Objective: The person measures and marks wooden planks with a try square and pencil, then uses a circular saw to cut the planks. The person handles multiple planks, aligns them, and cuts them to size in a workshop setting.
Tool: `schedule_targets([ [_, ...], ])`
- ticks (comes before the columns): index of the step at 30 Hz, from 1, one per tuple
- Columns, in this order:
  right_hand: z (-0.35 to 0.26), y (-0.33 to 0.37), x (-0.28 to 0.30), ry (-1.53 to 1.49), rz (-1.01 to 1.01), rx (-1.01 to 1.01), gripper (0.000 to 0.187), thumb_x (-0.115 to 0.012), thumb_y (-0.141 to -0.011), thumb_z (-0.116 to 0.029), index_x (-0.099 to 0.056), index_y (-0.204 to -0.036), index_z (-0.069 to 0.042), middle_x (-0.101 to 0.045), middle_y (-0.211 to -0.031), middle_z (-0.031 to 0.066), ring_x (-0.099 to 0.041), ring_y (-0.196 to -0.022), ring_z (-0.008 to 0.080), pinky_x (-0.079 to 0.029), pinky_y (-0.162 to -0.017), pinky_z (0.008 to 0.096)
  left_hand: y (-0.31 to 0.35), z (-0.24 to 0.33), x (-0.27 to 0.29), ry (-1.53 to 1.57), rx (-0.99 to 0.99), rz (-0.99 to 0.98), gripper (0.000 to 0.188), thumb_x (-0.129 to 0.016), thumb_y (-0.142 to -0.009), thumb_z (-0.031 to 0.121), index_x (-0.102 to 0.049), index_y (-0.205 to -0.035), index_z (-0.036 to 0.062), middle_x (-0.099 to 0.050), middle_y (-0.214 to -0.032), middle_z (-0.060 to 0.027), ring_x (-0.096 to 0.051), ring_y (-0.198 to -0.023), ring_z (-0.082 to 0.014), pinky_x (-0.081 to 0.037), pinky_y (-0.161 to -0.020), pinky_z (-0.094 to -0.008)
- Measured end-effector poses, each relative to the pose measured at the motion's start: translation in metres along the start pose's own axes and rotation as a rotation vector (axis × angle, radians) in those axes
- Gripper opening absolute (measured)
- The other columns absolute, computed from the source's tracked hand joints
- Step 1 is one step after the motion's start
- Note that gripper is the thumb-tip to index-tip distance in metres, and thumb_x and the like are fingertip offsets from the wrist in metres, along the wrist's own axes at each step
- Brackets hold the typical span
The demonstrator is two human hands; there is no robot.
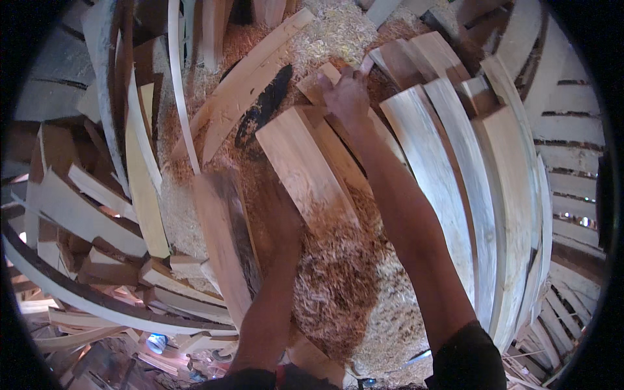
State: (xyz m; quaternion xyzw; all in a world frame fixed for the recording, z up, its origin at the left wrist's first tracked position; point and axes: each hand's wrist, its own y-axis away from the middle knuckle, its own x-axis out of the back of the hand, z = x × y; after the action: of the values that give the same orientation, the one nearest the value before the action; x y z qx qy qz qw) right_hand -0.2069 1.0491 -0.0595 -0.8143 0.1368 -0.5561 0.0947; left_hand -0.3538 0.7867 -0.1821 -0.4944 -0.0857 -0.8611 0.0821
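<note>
1. Head view, looking down: a person's two bare forearms reach up from the lower edge over a heap of rough-cut wooden planks and sawdust (338, 273).
2. Right hand (348, 97) is stretched furthest out, near the top centre. Its fingers (359, 70) curl over the far end of a narrow pale plank (331, 140), gripping it.
3. That plank's long axis runs from the right hand back toward the person, slanting slightly to the left, so most of its length lies on the near side of the hand.
4. Left hand (276, 205) sits lower and closer to the body, just left of the right forearm. It rests at the near end of a wide pale board (300, 166) that lies just beside the gripped plank. It is blurred and in shadow, so I cannot tell whether its fingers are clenched or released.
5. A darker board (224, 240) lies just left of the left forearm, pointing the same way.
6. To the right, a row of long pale slabs (455, 188) lies side by side, touching, running away from the person.
7. To the left, more offcuts (97, 214) are piled loosely at mixed angles.
8. No box, bin or other container shows; everything lies loose on the sawdust.
</note>
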Motion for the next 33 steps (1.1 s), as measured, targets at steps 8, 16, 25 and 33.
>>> schedule_targets([
  [8, 0.018, -0.068, -0.059, 0.234, -0.302, 0.047, 0.104, -0.049, -0.083, -0.092, -0.079, -0.093, 0.007, -0.074, -0.101, 0.0330, -0.072, -0.107, 0.0444, -0.055, -0.095, 0.0507, -0.004, 0.002, -0.007, -0.570, -0.054, -0.184, 0.056, -0.047, -0.101, 0.014, -0.042, -0.154, -0.0052, -0.030, -0.167, -0.0245, -0.032, -0.151, -0.0405, -0.024, -0.124, -0.0583],
  [16, 0.016, -0.069, -0.069, 0.298, -0.415, 0.024, 0.091, -0.045, -0.089, -0.085, -0.070, -0.126, -0.006, -0.061, -0.135, 0.0260, -0.055, -0.133, 0.0415, -0.026, -0.125, 0.0478, 0.010, -0.013, 0.060, 0.260, -0.008, -0.249, 0.070, -0.060, -0.099, 0.023, -0.034, -0.158, -0.0059, -0.033, -0.166, -0.0256, -0.031, -0.152, -0.0445, -0.021, -0.125, -0.0596],
  [25, 0.012, -0.098, -0.084, 0.231, -0.487, -0.040, 0.101, -0.047, -0.090, -0.081, -0.052, -0.151, -0.001, -0.051, -0.156, 0.0239, -0.045, -0.148, 0.0407, -0.036, -0.120, 0.0465, 0.079, -0.046, 0.166, -0.292, 0.222, 0.003, 0.114, -0.071, -0.086, 0.067, -0.019, -0.167, 0.0067, -0.016, -0.171, -0.0286, -0.021, -0.156, -0.0480, -0.022, -0.123, -0.0657],
  [33, 0.032, -0.127, -0.078, 0.361, -0.625, -0.061, 0.086, -0.068, -0.084, -0.061, -0.056, -0.148, -0.004, -0.061, -0.146, 0.0226, -0.058, -0.135, 0.0409, -0.043, -0.116, 0.0479, 0.079, -0.056, 0.168, -0.159, 0.160, 0.050, 0.116, -0.073, -0.082, 0.070, -0.022, -0.167, 0.0095, -0.022, -0.170, -0.0269, -0.029, -0.152, -0.0482, -0.033, -0.114, -0.0632],
])
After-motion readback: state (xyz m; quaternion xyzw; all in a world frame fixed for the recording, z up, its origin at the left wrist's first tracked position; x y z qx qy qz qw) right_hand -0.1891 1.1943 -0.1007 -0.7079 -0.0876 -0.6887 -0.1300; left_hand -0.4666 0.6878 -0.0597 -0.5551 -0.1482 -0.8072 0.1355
